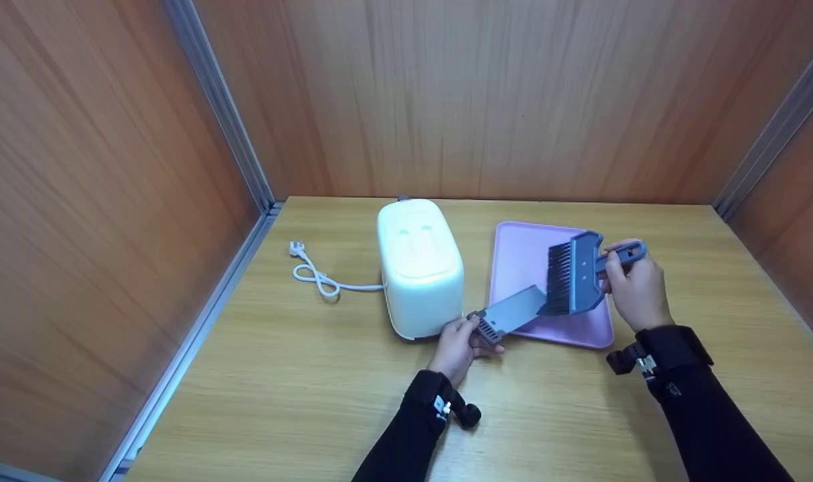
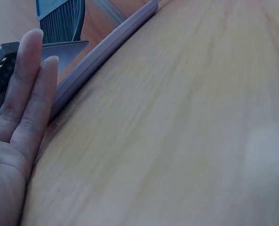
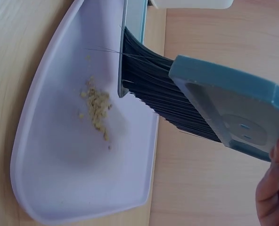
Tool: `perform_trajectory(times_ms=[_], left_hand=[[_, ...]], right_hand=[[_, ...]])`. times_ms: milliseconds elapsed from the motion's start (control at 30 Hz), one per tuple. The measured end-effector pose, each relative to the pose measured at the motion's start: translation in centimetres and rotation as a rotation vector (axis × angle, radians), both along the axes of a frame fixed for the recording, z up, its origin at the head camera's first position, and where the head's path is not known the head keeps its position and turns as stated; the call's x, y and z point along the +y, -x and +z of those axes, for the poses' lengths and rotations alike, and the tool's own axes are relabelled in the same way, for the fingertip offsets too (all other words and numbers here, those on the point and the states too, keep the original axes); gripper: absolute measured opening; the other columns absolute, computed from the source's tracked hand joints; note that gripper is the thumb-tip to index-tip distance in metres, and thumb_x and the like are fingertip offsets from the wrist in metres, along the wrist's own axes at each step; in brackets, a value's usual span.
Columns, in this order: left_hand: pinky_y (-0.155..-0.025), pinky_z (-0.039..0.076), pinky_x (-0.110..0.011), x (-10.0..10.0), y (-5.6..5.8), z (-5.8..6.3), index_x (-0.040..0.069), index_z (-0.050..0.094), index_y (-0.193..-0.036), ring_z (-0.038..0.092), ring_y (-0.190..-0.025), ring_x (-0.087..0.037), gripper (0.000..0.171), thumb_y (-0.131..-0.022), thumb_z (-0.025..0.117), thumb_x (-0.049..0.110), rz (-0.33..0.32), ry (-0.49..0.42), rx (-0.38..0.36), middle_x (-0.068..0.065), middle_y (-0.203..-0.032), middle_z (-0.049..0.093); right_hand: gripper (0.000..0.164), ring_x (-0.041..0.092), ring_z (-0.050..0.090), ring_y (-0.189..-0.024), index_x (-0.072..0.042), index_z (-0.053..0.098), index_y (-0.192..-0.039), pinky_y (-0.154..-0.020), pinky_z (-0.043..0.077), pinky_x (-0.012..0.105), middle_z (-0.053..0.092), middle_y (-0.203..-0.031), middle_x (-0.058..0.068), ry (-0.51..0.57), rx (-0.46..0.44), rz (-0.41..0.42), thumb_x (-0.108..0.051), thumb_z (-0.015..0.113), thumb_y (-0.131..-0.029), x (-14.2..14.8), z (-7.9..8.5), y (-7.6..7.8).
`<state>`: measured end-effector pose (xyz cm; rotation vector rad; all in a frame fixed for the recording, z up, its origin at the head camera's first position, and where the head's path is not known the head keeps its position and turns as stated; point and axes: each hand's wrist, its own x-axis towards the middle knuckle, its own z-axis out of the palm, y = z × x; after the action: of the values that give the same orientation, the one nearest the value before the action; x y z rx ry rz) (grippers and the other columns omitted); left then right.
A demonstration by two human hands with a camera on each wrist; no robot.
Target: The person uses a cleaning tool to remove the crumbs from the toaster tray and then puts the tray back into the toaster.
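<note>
My left hand pinches the slotted end of a narrow, flat grey pan, with two fingers stretched straight in the left wrist view. The pan's far end slants over a purple tray. My right hand grips the handle of a blue-grey hand brush. Its dark bristles reach the pan's edge. Below them, in the right wrist view, a small heap of yellowish crumbs lies on the tray.
Left of the tray stands a white toaster-shaped appliance, close beside my left hand. Its white cord with a plug lies looped on the wooden table. Wood panels wall the table at the back and sides.
</note>
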<state>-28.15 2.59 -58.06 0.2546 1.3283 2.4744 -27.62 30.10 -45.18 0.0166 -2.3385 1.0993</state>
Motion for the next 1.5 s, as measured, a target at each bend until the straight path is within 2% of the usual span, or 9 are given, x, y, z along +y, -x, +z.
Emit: perform_trajectory(times_ms=[233, 367, 600, 867, 1000, 1133, 1500], left_hand=[[-0.073, 0.06, -0.041, -0.06, -0.02, -0.04, -0.011, 0.053, -0.129, 0.07, -0.069, -0.021, 0.038, -0.105, 0.04, 0.015, 0.002, 0.001, 0.006, -0.024, -0.108, 0.07], [-0.073, 0.06, -0.041, -0.08, -0.05, 0.04, -0.011, 0.054, -0.127, 0.071, -0.07, -0.022, 0.036, -0.105, 0.04, 0.015, 0.008, -0.003, -0.015, -0.024, -0.108, 0.07], [-0.072, 0.06, -0.041, 0.09, -0.03, 0.04, -0.012, 0.054, -0.124, 0.07, -0.067, -0.021, 0.036, -0.104, 0.041, 0.014, 0.017, 0.004, -0.015, -0.023, -0.105, 0.071], [-0.072, 0.06, -0.041, 0.06, -0.09, 0.04, -0.013, 0.055, -0.122, 0.069, -0.067, -0.02, 0.035, -0.104, 0.043, 0.015, 0.021, 0.012, -0.001, -0.023, -0.104, 0.071], [-0.073, 0.059, -0.041, -0.04, -0.1, 0.09, -0.013, 0.055, -0.121, 0.07, -0.069, -0.021, 0.035, -0.105, 0.041, 0.015, 0.007, 0.016, 0.01, -0.022, -0.104, 0.071], [-0.073, 0.059, -0.04, -0.09, -0.11, 0.13, -0.012, 0.056, -0.122, 0.07, -0.07, -0.022, 0.035, -0.105, 0.041, 0.016, 0.003, 0.019, 0.01, -0.021, -0.105, 0.071], [-0.074, 0.06, -0.042, -0.13, -0.19, 0.39, -0.011, 0.055, -0.124, 0.07, -0.07, -0.023, 0.036, -0.105, 0.041, 0.015, 0.009, 0.016, -0.007, -0.023, -0.106, 0.07]], right_hand=[[0.032, 0.011, 0.059, -0.059, -0.003, 0.055, -0.116, -0.05, 0.048, 0.019, 0.065, -0.08, 0.013, -0.052, -0.025, -0.037, -0.028, 0.042, -0.103, 0.16, 0.12, -0.03], [0.032, 0.013, 0.059, -0.059, -0.003, 0.055, -0.117, -0.049, 0.047, 0.02, 0.065, -0.081, 0.013, -0.075, -0.03, -0.055, -0.028, 0.041, -0.103, 0.09, 0.09, 0.01], [0.032, 0.012, 0.059, -0.06, -0.002, 0.056, -0.117, -0.049, 0.047, 0.018, 0.065, -0.083, 0.013, -0.072, -0.027, -0.08, -0.027, 0.042, -0.102, 0.19, -0.1, 0.04], [0.029, 0.023, 0.063, -0.061, -0.003, 0.056, -0.115, -0.048, 0.046, 0.017, 0.064, -0.081, 0.011, -0.057, 0.007, -0.105, -0.026, 0.044, -0.101, 0.3, -0.15, -0.01], [0.026, 0.017, 0.062, -0.058, -0.003, 0.056, -0.114, -0.048, 0.046, 0.016, 0.063, -0.079, 0.011, -0.059, 0.041, -0.109, -0.024, 0.045, -0.101, 0.38, -0.12, 0.0], [0.027, 0.01, 0.058, -0.057, -0.003, 0.055, -0.114, -0.048, 0.045, 0.016, 0.063, -0.08, 0.011, -0.066, 0.036, -0.115, -0.024, 0.044, -0.102, 0.5, -0.02, -0.1], [0.035, 0.01, 0.056, -0.062, -0.004, 0.053, -0.123, -0.049, 0.044, 0.015, 0.06, -0.083, 0.01, -0.036, 0.0, -0.131, -0.03, 0.041, -0.103, 1.03, 0.55, -0.45]])
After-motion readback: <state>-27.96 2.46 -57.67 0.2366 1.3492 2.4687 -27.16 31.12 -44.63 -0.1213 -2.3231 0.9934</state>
